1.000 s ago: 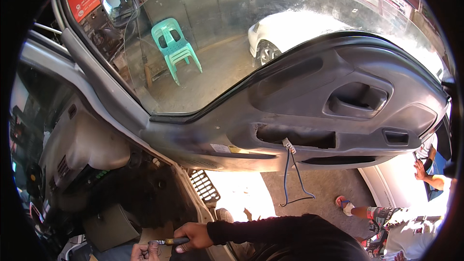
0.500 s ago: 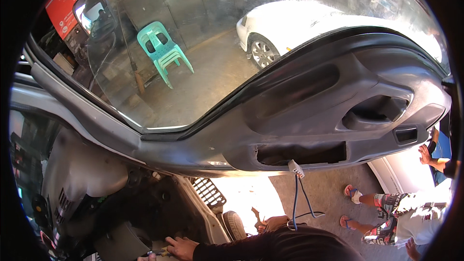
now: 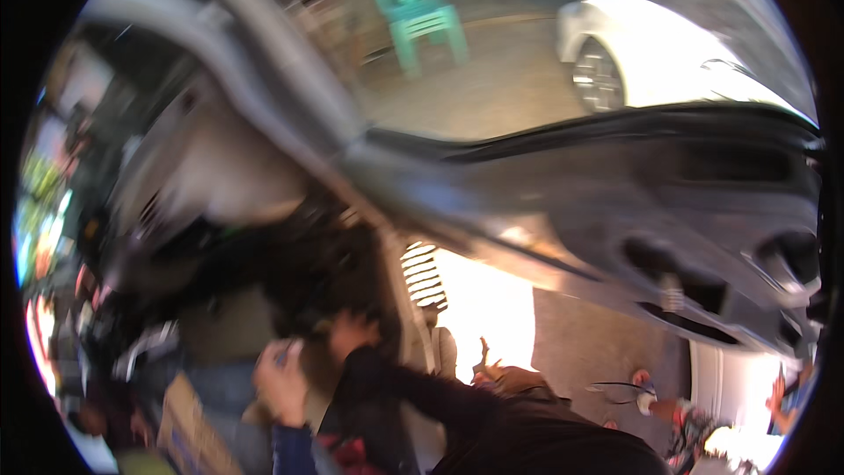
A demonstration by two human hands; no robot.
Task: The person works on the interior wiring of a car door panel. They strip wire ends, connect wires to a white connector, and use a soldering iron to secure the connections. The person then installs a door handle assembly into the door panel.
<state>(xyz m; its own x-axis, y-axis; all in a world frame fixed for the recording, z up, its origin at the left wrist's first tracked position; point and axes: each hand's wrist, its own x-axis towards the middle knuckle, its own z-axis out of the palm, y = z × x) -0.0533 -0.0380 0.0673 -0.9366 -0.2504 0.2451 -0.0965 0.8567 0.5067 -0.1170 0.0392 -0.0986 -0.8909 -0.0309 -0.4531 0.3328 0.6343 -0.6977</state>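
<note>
My left hand (image 3: 280, 383), with a dark blue sleeve at the wrist, is raised at the lower middle, closed on something small I cannot make out. Just right of it my right hand (image 3: 352, 334), in a black sleeve, reaches into the dark footwell (image 3: 308, 264) of the vehicle; its fingers are smeared by motion. Below and left of my hands lie a grey seat (image 3: 211, 378) and a piece of cardboard (image 3: 195, 422). The open door's dark panel (image 3: 571, 193) stretches rightward, with a pale connector (image 3: 672, 293) by its cut-out.
Beyond the door stand green plastic chairs (image 3: 420, 18) and a white car (image 3: 655, 53). A pale dashboard (image 3: 220, 163) is at the left. A person (image 3: 677, 427) in patterned shorts is at the lower right, near a white panel (image 3: 730, 378).
My view has swung left, blurring the picture. My hands have risen in the frame and moved apart, the right one into the footwell. The tool seen between them earlier no longer shows clearly.
</note>
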